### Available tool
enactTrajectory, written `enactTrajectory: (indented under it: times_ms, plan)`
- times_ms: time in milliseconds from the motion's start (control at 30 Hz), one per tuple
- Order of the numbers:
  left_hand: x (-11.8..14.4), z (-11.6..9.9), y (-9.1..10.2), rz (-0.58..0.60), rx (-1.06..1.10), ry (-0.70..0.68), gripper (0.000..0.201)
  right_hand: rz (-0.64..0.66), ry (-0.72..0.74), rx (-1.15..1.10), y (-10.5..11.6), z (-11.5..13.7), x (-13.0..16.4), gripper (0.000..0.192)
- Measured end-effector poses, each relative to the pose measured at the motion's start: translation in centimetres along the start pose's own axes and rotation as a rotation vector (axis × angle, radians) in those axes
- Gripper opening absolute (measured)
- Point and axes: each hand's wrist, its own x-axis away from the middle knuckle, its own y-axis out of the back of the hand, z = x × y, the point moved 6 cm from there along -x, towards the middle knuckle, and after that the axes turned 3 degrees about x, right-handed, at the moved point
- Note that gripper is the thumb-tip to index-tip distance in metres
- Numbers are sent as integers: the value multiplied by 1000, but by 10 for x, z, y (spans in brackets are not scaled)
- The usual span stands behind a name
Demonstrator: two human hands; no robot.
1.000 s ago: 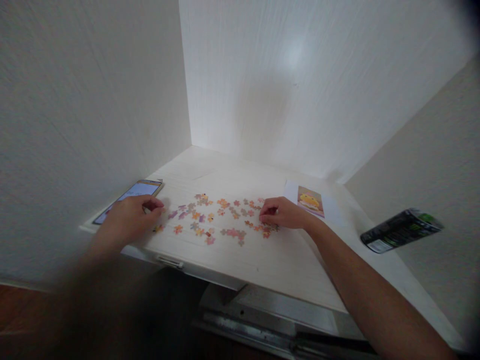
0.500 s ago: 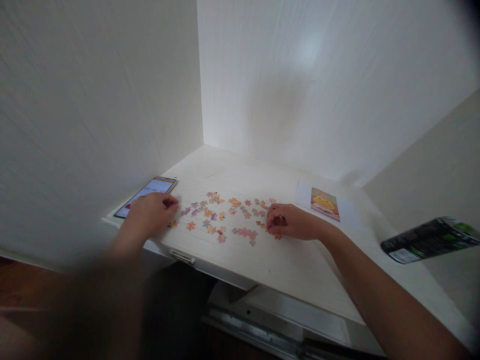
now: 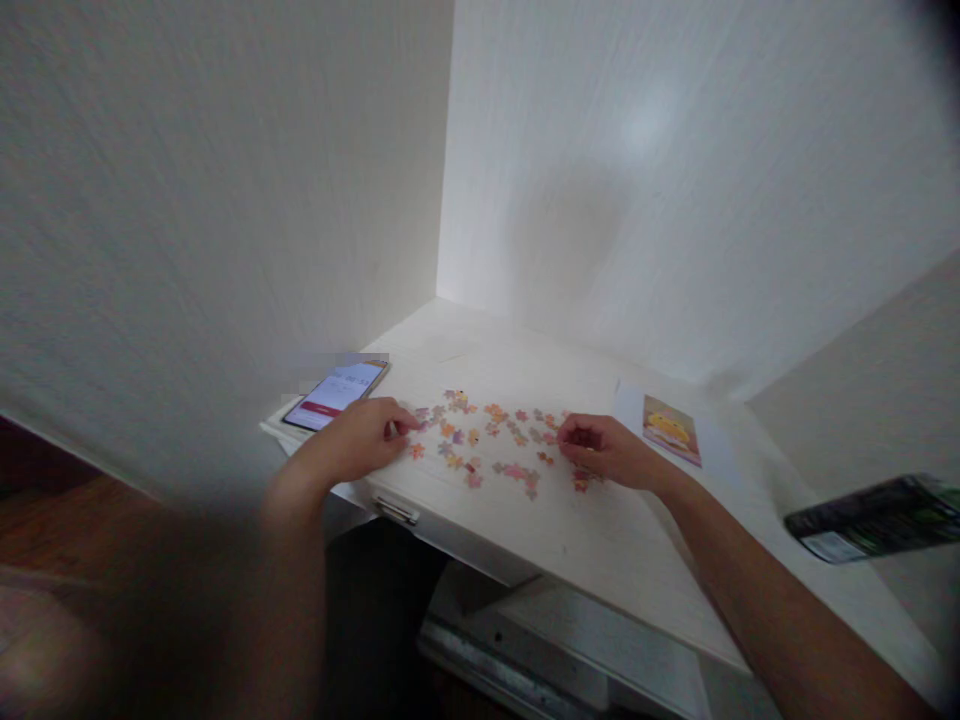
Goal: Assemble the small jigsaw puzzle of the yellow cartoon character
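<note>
Loose jigsaw puzzle pieces [image 3: 448, 431] in orange, pink, purple and grey lie scattered over the white desktop [image 3: 525, 545]. Several are joined into a short pink-and-grey strip [image 3: 516, 473] near the front. At the left end of the scatter, my left hand [image 3: 367, 435] is closed in a pinch, its fingertips at a purple puzzle piece [image 3: 422, 424]. On the right, my right hand [image 3: 606, 450] curls low over more pieces with thumb and fingers together. Whatever either pinch may hold is too small to make out. A few red-orange pieces [image 3: 581, 481] show below the right hand.
A phone [image 3: 337, 392] showing a timer lies at the left edge. At the back right is a sheet with a printed yellow picture [image 3: 671, 430]. A dark can [image 3: 877, 520] stands farther right. White walls enclose the desk; a drawer handle [image 3: 396, 510] is at the front.
The view has shifted, so the desk sits farther right in the picture. My left hand has moved from beside the phone to the purple pieces. The right hand has shifted slightly, remaining over the right-hand pieces.
</note>
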Motion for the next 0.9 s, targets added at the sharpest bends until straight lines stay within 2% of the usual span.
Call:
enactTrajectory:
  times_ms: [133,267,400,567,667,733,900]
  plan:
    - [1,3,-8,-15,43,-24,31,-106,-77,-201,2,-1,-5,28]
    - [5,7,-6,-56,86,-24,31,-177,-70,-372,-2,14,-16,32]
    - [9,8,8,-125,158,-39,30,-192,-127,-487,-19,36,-32,29]
    - [10,-4,22,-225,476,-120,28,-171,-96,-710,-51,78,-52,29]
    - [8,-16,20,-249,653,-184,35,-194,-65,-759,-66,100,-62,33]
    - [7,-20,18,-269,699,-213,32,-191,-44,-762,-74,110,-67,35]
    - [6,-13,17,-307,711,-231,26,-186,22,-735,-81,111,-77,38]
